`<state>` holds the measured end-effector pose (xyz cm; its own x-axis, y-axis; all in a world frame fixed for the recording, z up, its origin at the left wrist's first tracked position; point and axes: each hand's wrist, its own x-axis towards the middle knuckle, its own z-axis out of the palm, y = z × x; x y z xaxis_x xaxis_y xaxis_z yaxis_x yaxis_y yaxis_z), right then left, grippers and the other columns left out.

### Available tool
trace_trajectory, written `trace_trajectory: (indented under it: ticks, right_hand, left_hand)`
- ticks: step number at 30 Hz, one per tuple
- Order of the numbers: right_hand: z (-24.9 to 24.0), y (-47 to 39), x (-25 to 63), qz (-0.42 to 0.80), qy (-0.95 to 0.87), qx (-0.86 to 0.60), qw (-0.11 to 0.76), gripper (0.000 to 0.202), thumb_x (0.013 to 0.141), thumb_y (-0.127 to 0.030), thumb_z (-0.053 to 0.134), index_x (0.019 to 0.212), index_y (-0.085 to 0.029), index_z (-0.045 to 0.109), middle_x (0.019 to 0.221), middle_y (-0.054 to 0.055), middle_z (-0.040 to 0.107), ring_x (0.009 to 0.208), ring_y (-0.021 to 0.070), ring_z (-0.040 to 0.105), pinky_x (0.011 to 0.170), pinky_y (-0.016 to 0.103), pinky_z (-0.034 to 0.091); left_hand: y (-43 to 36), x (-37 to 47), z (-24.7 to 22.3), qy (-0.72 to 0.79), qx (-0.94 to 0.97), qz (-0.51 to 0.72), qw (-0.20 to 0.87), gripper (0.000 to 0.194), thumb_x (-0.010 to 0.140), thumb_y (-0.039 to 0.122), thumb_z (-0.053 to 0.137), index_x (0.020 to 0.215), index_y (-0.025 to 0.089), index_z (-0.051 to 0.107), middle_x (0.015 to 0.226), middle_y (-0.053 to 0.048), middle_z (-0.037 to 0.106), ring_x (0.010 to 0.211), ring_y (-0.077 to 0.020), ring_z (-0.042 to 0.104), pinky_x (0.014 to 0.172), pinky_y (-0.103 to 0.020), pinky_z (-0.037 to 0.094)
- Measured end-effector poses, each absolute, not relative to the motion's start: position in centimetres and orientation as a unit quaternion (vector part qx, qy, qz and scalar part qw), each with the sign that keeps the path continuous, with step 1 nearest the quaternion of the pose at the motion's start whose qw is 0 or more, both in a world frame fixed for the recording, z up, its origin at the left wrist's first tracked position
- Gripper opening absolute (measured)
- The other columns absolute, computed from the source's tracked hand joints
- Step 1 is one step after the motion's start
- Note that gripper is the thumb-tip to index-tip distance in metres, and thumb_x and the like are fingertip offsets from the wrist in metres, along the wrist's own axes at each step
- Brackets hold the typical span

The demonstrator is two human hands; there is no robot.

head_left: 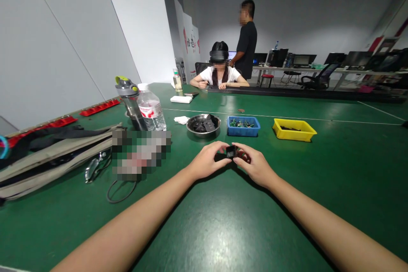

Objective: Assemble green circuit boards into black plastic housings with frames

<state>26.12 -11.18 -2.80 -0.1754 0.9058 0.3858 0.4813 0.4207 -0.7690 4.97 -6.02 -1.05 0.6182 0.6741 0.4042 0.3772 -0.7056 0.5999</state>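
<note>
A small black box-shaped part [230,152] is held between my two hands, just above the green table [216,221]. The fingers and thumb of my left hand [210,159] pinch its left side. From the right, my right hand [253,163] grips the same part with thumb and fingers. Beyond my hands stands a round metal bowl [204,133] with black plastic parts in it. A blue tray [243,131] holding small green pieces with wires is to its right. Further right, a yellow tray [295,134] contains a few dark pieces.
On the left are a water bottle [150,110], a grey sports bottle [130,104], a beige bag [57,157] and a looped cord [121,197]. A white tissue [181,120] lies beside the bowl. A seated person [219,74] is across the table; another stands behind.
</note>
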Motion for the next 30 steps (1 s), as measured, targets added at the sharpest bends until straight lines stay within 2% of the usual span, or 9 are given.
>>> trace_trajectory:
  ticks: [6, 13, 30]
  right_hand:
    - [-2.53, -11.65, 26.20, 0.223, -0.731, -0.488, 0.422, 0.046, 0.089, -0.032, 0.063, 0.133, -0.019, 0.060, 0.092, 0.004, 0.066, 0.063, 0.0134, 0.054, 0.065, 0.029, 0.049]
    - [-2.47, -11.71, 26.38, 0.192, -0.743, -0.483, 0.422, 0.036, 0.088, -0.037, 0.066, 0.120, -0.021, 0.066, 0.086, 0.002, 0.064, 0.063, 0.0146, 0.054, 0.064, 0.029, 0.048]
    - [-2.35, -11.73, 26.34, 0.209, -0.743, -0.493, 0.401, 0.038, 0.089, -0.037, 0.063, 0.121, -0.017, 0.065, 0.078, 0.001, 0.064, 0.064, 0.0158, 0.057, 0.065, 0.029, 0.046]
  left_hand:
    - [-6.33, 4.80, -0.75, 0.308, 0.880, 0.306, 0.193, 0.030, 0.087, 0.032, 0.065, 0.114, 0.020, 0.061, 0.107, -0.006, 0.069, 0.099, -0.0216, 0.065, 0.095, -0.036, 0.052]
    - [-6.24, 4.39, -0.66, 0.294, 0.895, 0.291, 0.166, 0.028, 0.087, 0.030, 0.064, 0.113, 0.020, 0.060, 0.108, -0.006, 0.068, 0.101, -0.0226, 0.066, 0.094, -0.035, 0.052]
    - [-6.26, 4.50, -0.73, 0.287, 0.897, 0.297, 0.161, 0.028, 0.088, 0.028, 0.064, 0.113, 0.019, 0.059, 0.104, -0.006, 0.067, 0.095, -0.0203, 0.065, 0.088, -0.032, 0.051]
